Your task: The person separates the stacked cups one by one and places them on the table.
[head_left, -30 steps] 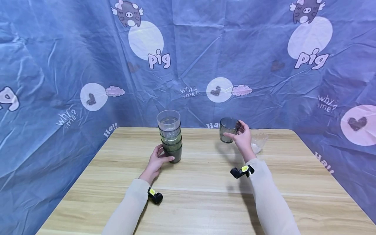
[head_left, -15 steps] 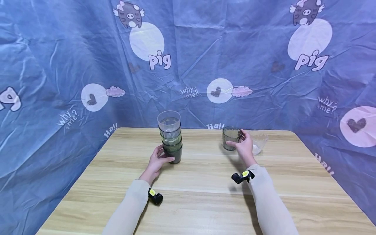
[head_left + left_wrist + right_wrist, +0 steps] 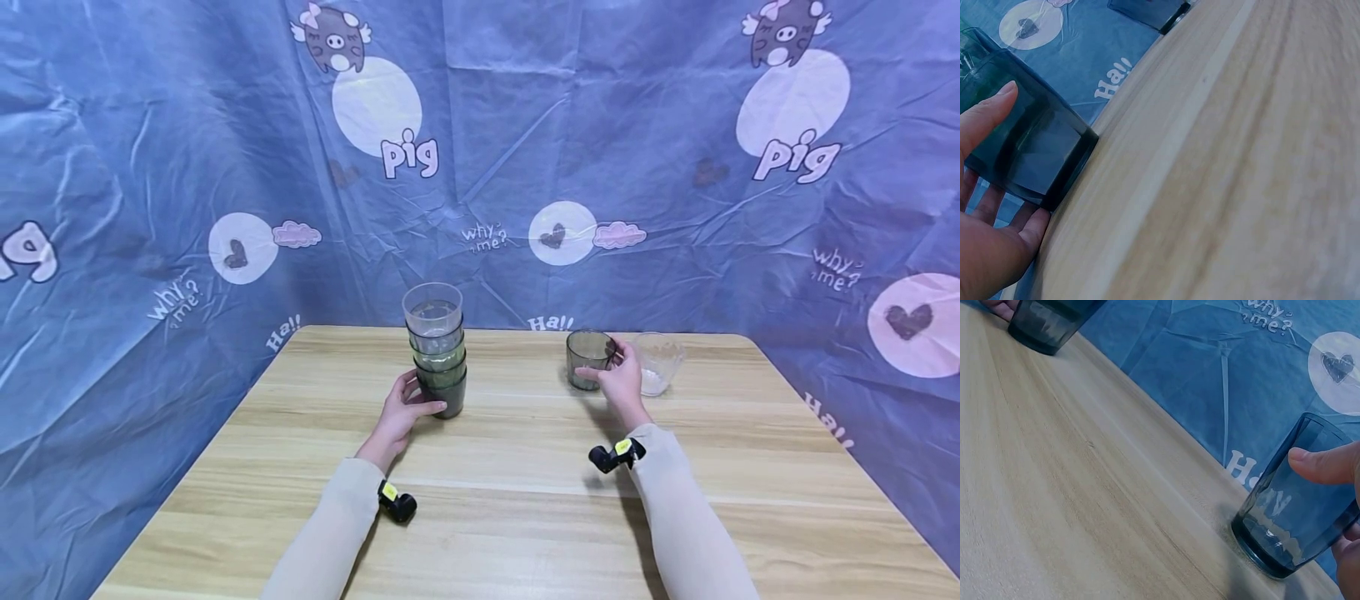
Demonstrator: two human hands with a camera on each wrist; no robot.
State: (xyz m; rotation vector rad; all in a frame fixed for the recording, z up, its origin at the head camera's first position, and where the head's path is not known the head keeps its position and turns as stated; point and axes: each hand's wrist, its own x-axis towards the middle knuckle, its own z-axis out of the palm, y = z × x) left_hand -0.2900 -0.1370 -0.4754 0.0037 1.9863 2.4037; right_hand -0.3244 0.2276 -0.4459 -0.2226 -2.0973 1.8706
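Observation:
A tall stack of nested cups [image 3: 438, 354] stands on the table left of centre, a clear one on top and tinted green and grey ones below. Around the lowest, dark grey cup [image 3: 1041, 144] curl the thumb and fingers of my left hand [image 3: 396, 417]. My right hand [image 3: 624, 385] grips a single smoky grey cup [image 3: 588, 362] from its right side, thumb across the front. In the right wrist view that cup [image 3: 1294, 506] is upright, its base at or just above the tabletop. Behind the right hand stands a clear cup [image 3: 658, 367], partly hidden.
The wood-grain table [image 3: 495, 500] reaches back to a blue printed curtain [image 3: 495, 167], which hangs close behind its far edge and along both sides. Black wrist cameras sit on the left sleeve [image 3: 330, 517] and the right sleeve [image 3: 690, 517].
My right hand has lowered the smoky grey cup from the air toward the tabletop, left of the clear cup. The left hand and the stack have stayed in place.

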